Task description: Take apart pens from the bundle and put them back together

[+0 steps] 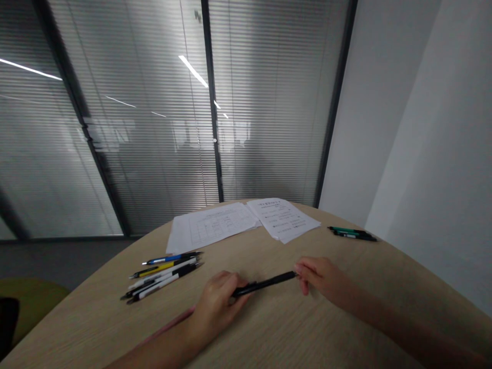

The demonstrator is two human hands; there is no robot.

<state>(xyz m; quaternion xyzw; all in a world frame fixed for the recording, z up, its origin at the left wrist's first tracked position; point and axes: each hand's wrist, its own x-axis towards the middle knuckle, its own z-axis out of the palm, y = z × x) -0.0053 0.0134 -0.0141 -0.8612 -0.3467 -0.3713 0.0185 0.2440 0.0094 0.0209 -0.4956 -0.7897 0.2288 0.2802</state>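
A black pen (pixel 265 283) lies level just above the wooden table (pixel 292 333), held at both ends. My left hand (pixel 217 302) is curled round its near left end. My right hand (pixel 321 274) pinches its far right tip with the fingers closed. To the left of my left hand lies a row of several pens (pixel 163 274), blue, yellow, white and black, side by side.
Two printed paper sheets (pixel 215 225) (pixel 284 218) lie at the table's far edge. Two green and black pens (pixel 351 233) rest at the right edge. Glass walls with blinds stand behind. A green chair (pixel 31 302) is at the lower left.
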